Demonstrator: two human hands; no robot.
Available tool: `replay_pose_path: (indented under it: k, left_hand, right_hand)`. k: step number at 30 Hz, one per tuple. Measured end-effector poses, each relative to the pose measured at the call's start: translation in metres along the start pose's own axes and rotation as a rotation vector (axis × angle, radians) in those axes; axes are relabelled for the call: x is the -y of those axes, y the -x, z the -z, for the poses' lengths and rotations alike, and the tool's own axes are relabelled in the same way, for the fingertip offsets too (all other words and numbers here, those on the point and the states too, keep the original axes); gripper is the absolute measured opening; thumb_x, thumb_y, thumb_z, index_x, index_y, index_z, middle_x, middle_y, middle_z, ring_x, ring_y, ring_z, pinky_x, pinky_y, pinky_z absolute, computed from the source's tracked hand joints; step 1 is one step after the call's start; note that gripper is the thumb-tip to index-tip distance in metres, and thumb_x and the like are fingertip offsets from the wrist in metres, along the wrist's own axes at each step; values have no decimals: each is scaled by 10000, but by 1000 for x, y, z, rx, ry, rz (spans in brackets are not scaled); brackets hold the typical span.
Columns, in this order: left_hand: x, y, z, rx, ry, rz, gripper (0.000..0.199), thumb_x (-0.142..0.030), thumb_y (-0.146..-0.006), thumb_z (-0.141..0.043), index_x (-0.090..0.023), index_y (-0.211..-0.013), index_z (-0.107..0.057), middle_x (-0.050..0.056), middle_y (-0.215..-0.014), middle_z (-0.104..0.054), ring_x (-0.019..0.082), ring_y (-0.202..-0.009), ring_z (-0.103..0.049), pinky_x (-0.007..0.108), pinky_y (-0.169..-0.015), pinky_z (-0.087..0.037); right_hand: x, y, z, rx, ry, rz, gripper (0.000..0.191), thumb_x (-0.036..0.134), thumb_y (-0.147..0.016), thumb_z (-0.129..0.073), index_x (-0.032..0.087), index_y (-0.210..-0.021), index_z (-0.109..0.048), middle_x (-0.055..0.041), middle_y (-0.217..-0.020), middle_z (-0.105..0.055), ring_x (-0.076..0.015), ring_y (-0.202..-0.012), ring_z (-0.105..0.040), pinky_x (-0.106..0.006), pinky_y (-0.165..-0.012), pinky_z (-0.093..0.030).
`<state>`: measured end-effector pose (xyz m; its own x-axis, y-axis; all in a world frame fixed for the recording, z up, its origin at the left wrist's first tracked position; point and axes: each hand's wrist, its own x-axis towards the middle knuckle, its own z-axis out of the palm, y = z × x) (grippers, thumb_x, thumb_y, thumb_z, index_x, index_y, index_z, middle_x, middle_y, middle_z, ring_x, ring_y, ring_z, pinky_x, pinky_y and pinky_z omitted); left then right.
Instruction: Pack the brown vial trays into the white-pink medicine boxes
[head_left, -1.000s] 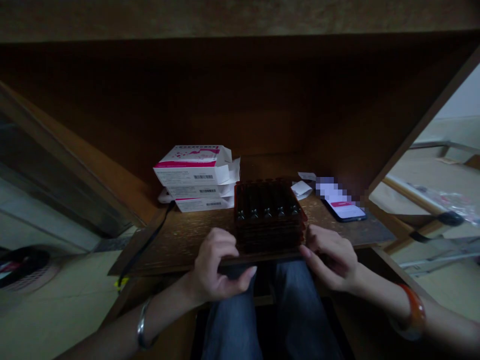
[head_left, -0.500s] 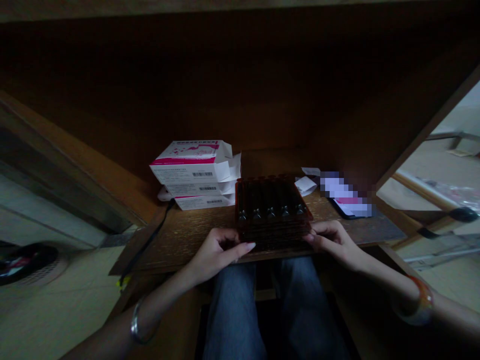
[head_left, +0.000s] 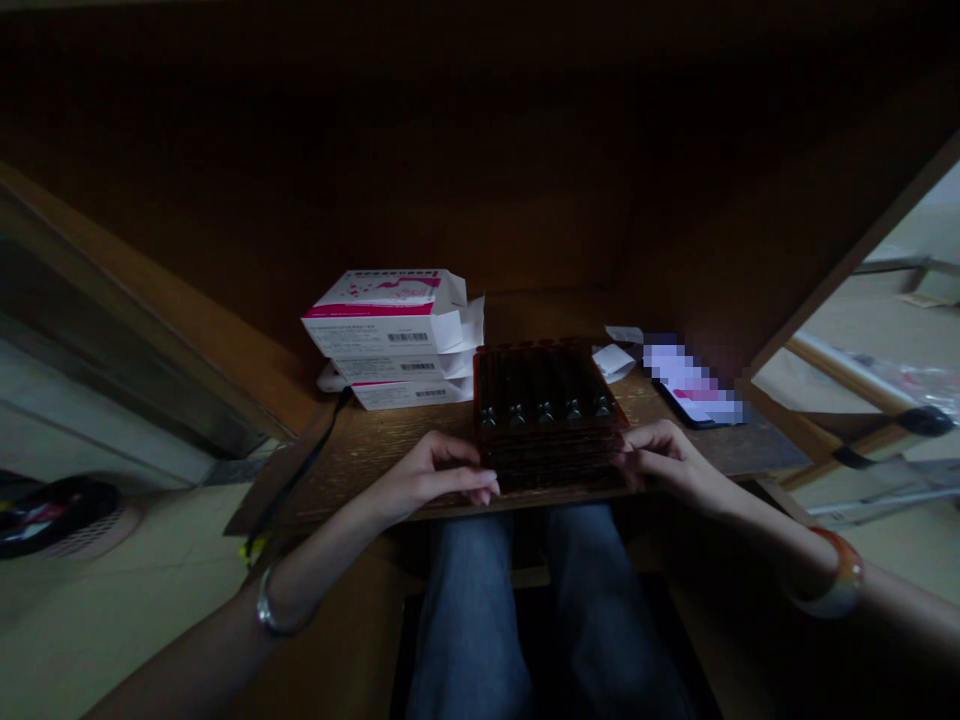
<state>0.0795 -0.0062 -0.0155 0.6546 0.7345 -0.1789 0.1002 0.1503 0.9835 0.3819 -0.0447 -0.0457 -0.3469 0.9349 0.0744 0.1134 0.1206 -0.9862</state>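
A stack of dark amber plastic trays point(head_left: 551, 440) sits at the front edge of the wooden shelf point(head_left: 360, 462). Several dark vials with shiny ends lie side by side in the top tray. My left hand point(head_left: 439, 475) is closed at the near left corner of the stack, thumb across the front and fingers curled beneath it. On the opposite side, my right hand point(head_left: 660, 458) pinches the right edge, some fingertips hidden against the trays. Left of the stack, three white and pink cartons point(head_left: 390, 335) are piled up, their right-end flaps sticking out.
A phone point(head_left: 694, 385) with a lit, blurred screen lies to the right, beside crumpled white paper point(head_left: 613, 360). A black strap point(head_left: 307, 465) hangs over the shelf's left edge. Wooden side walls enclose the shelf. A waste basket point(head_left: 67, 515) stands on the floor at left.
My left thumb and fingers have drawn closer together at the stack's corner. The right hand stays at the right edge. The whole view has shifted slightly.
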Motion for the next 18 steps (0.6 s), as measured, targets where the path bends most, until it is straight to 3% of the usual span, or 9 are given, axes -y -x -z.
replay_pose_path:
  k: [10, 18]
  left_hand:
    - [0, -1, -1, -31, 4, -18, 247, -366, -674, -844, -130, -690, -770, 45, -654, -743, 103, -573, -641, 205, -591, -510]
    - [-1, 2, 2, -23, 11, -8, 240, -353, -681, -835, -125, -718, -770, 49, -676, -747, 101, -585, -643, 202, -600, -507]
  right_hand:
    - [-8, -3, 3, 4, -95, -46, 325, 408, -759, -677, 171, -547, -606, 9, -484, -546, -96, -447, -417, -242, -459, -308]
    - [-3, -6, 9, 131, -28, -44, 424, 475, -804, -683, 163, -526, -614, 11, -473, -533, -90, -453, -417, -245, -480, -289]
